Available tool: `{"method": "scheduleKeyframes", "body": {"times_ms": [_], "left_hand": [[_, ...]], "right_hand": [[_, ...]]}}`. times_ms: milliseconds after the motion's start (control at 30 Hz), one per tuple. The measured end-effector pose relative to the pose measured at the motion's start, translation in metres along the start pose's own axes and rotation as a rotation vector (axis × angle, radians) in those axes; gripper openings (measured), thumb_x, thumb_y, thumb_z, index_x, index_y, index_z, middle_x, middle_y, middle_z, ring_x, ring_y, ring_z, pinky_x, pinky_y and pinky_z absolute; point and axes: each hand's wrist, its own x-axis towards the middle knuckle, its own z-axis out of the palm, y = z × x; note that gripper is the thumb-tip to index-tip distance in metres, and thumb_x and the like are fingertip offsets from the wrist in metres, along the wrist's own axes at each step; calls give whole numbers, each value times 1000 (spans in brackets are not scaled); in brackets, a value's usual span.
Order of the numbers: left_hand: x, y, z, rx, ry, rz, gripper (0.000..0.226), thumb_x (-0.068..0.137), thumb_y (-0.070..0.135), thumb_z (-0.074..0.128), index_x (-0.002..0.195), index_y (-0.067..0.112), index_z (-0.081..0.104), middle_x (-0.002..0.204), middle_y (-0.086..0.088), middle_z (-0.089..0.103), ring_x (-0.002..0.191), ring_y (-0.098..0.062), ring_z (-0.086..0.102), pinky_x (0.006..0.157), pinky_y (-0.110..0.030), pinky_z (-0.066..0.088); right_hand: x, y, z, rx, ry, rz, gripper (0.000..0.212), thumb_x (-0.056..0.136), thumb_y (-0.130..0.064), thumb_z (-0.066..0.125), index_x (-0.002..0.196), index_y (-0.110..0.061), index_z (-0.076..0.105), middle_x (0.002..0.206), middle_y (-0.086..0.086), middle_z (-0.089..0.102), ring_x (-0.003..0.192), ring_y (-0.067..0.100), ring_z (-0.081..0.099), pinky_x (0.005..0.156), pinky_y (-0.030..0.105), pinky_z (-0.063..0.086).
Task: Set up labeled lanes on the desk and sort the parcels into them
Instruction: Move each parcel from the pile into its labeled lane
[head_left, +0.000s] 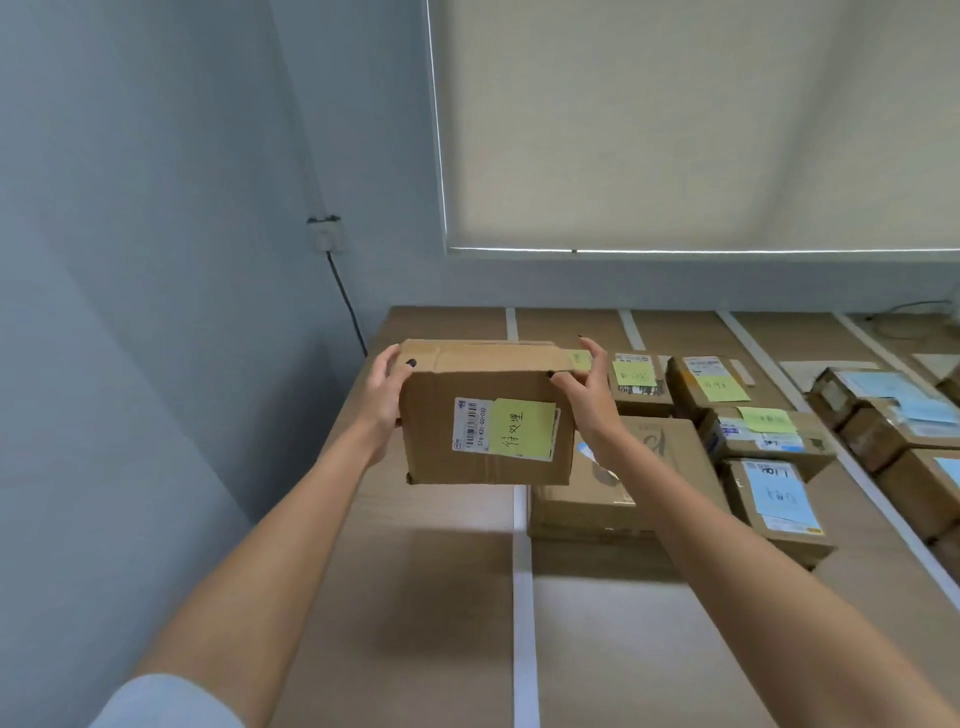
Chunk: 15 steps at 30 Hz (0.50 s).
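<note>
Presently: brown cardboard parcel with green sticky note (485, 415) held in the air above the tan counter's (415, 623) leftmost lane | left hand (382, 397) and right hand (584, 400) grip opposite ends, fingers curled over top edges | risk: side-only grip may slip; parcel could land across the white tape line (522, 597) or knock the sorted parcels (763, 447) just beside.

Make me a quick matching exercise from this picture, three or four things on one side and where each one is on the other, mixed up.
Things:
1. Brown cardboard box with a yellow-green sticky note
2. Brown cardboard parcel with a pale blue sticky note
3. White wall socket with a black cable
4. White tape strip

Places:
A. On the grey wall, left of the desk
B. Lying on the desk, right of centre
C. Held above the desk in both hands
D. Stuck along the desk surface

Pairs: 1-C, 2-B, 3-A, 4-D
</note>
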Motion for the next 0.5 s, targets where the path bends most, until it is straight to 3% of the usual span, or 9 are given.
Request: {"method": "scheduleKeyframes", "body": {"times_ms": [67, 100, 233, 300, 367, 433, 500], "left_hand": [[-23, 2, 19, -28, 2, 28, 50, 96, 36, 44, 143, 27, 29, 141, -2, 41, 111, -18, 47, 74, -30, 45], [-34, 3, 27, -30, 3, 36, 53, 95, 36, 47, 144, 25, 28, 141, -4, 40, 114, -18, 47, 75, -29, 44], [-80, -3, 55, -33, 27, -7, 62, 90, 36, 58, 141, 12, 33, 136, -8, 45, 122, -23, 48, 103, -39, 41], [-103, -5, 68, -70, 21, -39, 52, 89, 33, 60, 128, 2, 49, 118, -10, 59, 102, -21, 58, 88, -32, 50], [-127, -5, 78, -73, -26, -64, 34, 89, 32, 59, 106, 3, 64, 91, -6, 65, 80, -19, 57, 64, -24, 46], [-148, -9, 88, -43, -49, -79, 22, 90, 30, 55, 90, 11, 66, 78, 0, 63, 77, -17, 54, 59, -22, 39], [-168, -16, 98, 4, -79, -113, 22, 92, 30, 51, 97, 13, 64, 79, 2, 60, 74, -14, 52, 57, -23, 37]], "right_hand": [[-21, -1, -25, 6, 9, -19, 58, 92, -24, 52, 139, -37, 20, 121, 5, 49, 104, 24, 57, 93, 47, 50], [-32, 0, -39, 4, 16, -31, 59, 91, -22, 54, 139, -36, 21, 120, 4, 48, 105, 24, 57, 92, 46, 51], [-73, 6, -91, -4, 102, -43, 56, 89, -19, 55, 139, -28, 30, 120, 0, 45, 104, 18, 55, 77, 30, 51], [-91, 11, -114, 19, 160, -16, 50, 89, -18, 54, 136, -18, 38, 120, 1, 48, 105, 17, 53, 79, 28, 48], [-108, 17, -134, 14, 175, 25, 34, 89, -20, 54, 121, -11, 55, 110, 2, 57, 104, 19, 54, 89, 35, 49], [-126, 25, -149, 25, 157, 60, 15, 88, -21, 52, 88, -14, 66, 90, 1, 62, 93, 19, 57, 80, 34, 48], [-144, 34, -159, 22, 155, 95, 22, 88, -25, 51, 70, -21, 63, 78, -1, 62, 82, 16, 55, 64, 27, 42]]}}
